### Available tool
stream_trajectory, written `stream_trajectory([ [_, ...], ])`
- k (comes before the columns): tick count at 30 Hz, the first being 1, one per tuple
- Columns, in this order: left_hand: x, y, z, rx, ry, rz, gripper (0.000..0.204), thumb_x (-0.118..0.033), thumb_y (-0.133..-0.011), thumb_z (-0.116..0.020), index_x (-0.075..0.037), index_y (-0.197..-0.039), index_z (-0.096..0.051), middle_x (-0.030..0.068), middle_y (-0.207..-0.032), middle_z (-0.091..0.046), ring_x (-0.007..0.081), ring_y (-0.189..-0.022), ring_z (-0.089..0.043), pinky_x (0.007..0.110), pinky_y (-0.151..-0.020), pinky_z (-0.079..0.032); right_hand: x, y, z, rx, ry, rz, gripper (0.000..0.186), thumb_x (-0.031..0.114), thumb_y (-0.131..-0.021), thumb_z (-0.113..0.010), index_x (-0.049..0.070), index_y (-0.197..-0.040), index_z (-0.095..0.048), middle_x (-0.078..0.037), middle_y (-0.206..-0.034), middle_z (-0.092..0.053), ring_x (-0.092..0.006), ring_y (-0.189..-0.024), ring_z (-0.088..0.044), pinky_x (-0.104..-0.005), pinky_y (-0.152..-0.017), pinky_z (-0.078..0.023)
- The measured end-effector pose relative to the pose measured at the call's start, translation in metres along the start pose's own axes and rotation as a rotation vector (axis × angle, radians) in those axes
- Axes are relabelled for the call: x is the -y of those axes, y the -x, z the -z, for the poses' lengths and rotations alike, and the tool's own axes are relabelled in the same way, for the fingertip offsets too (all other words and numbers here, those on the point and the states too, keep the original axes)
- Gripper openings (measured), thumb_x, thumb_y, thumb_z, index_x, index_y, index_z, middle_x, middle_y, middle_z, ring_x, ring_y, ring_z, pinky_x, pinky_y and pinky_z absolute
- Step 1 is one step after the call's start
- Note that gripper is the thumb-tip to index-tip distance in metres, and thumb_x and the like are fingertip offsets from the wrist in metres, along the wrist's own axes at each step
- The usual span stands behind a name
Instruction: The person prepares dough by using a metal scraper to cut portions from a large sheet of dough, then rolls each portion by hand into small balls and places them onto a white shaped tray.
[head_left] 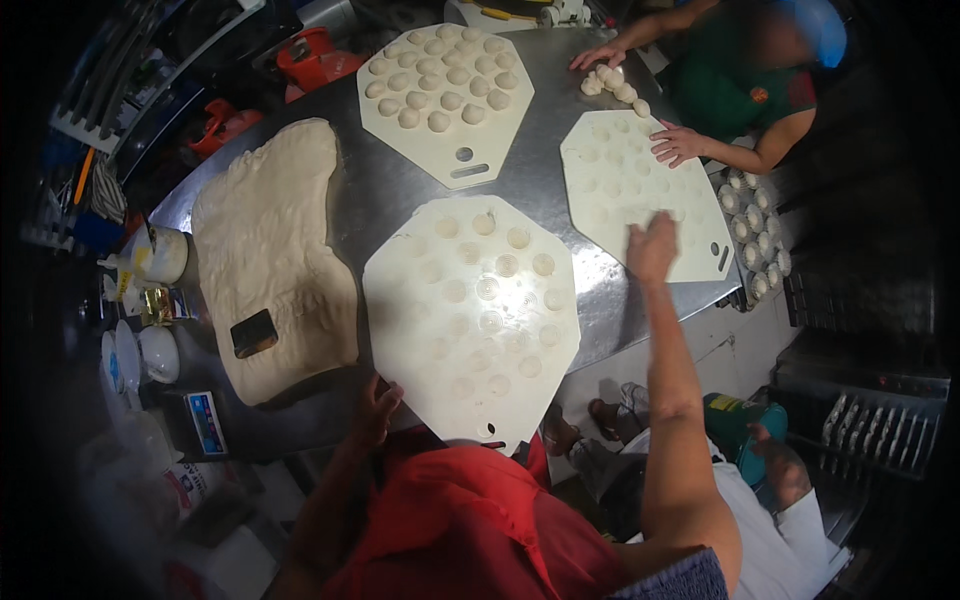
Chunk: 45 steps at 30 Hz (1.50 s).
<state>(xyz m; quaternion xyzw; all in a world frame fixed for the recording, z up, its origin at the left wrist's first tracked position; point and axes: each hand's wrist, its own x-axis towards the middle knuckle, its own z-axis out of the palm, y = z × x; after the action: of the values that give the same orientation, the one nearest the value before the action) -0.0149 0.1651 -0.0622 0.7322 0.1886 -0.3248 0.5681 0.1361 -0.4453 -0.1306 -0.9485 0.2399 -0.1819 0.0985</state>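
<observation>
In front of me lies a white board (pixel 470 300) with round shallow marks and a handle slot at its near end. My left hand (pixel 380 407) is at its near left edge, fingers curled against the rim. My right hand (pixel 652 247) is stretched out over the near part of a second white board (pixel 630 205) on the right, its fingers smeared by motion. A co-worker's hand (pixel 678 145) touches that board's far right side. At the back, a third white board (pixel 487 150) carries several round dough balls (pixel 458 75).
A large dough slab (pixel 265 250) covers the table's left, with a dark scraper (pixel 254 333) on it. Several dough balls (pixel 610 84) lie by the co-worker's other hand (pixel 598 57). A digital scale (pixel 205 423) stands lower left. A filled tray (pixel 755 235) sits beyond the right edge.
</observation>
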Motion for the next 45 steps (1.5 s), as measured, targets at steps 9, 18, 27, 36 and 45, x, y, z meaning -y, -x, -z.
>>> stream_trajectory([
  [9,0.006,0.006,-0.032,-0.309,-0.386,-0.063,0.050,-0.026,-0.099,-0.075,0.004,-0.136,-0.061,0.0187,-0.124,-0.072,0.0290,-0.116,-0.069,0.044,-0.099,-0.054,-0.035,0.046,0.067,0.346,0.066,-0.156,0.078,0.048,-0.099,-0.072,0.002,-0.157,-0.047,-0.024,-0.162,-0.047,-0.0452,-0.150,-0.041,-0.0598,-0.121,-0.034],
  [18,-0.029,-0.015,-0.009,-0.248,-0.409,-0.107,0.047,-0.016,-0.095,-0.072,0.004,-0.136,-0.063,0.0185,-0.118,-0.074,0.0268,-0.114,-0.070,0.044,-0.099,-0.055,-0.153,0.100,0.056,0.278,-0.747,-0.944,0.038,0.034,-0.107,-0.070,0.000,-0.113,-0.055,-0.009,-0.082,-0.064,-0.0183,-0.058,-0.066,-0.0311,-0.045,-0.051],
  [27,0.033,-0.073,0.027,-0.269,-0.403,-0.284,0.041,-0.021,-0.094,-0.075,0.006,-0.123,-0.067,0.0227,-0.119,-0.075,0.0285,-0.112,-0.072,0.042,-0.096,-0.056,-0.089,0.184,0.111,0.484,-1.049,-0.868,0.027,0.032,-0.108,-0.071,0.007,-0.108,-0.059,0.003,-0.075,-0.054,-0.0079,-0.055,-0.049,-0.0256,-0.044,-0.042],
  [36,-0.005,-0.060,0.035,-0.058,-0.302,-0.388,0.042,-0.028,-0.092,-0.078,0.004,-0.118,-0.070,0.0236,-0.109,-0.077,0.0335,-0.100,-0.076,0.042,-0.091,-0.058,0.068,0.380,0.125,0.513,-1.065,-1.059,0.024,0.028,-0.108,-0.072,0.006,-0.108,-0.063,0.002,-0.070,-0.053,-0.0102,-0.054,-0.053,-0.0294,-0.046,-0.048],
  [45,0.001,-0.061,0.053,0.024,-0.594,-0.486,0.049,-0.033,-0.092,-0.075,0.002,-0.126,-0.068,0.0286,-0.120,-0.073,0.0431,-0.114,-0.070,0.051,-0.098,-0.056,0.147,0.436,0.175,1.012,-0.700,-0.915,0.030,0.028,-0.107,-0.071,0.004,-0.089,-0.066,-0.008,-0.068,-0.069,-0.0157,-0.055,-0.064,-0.0322,-0.049,-0.050],
])
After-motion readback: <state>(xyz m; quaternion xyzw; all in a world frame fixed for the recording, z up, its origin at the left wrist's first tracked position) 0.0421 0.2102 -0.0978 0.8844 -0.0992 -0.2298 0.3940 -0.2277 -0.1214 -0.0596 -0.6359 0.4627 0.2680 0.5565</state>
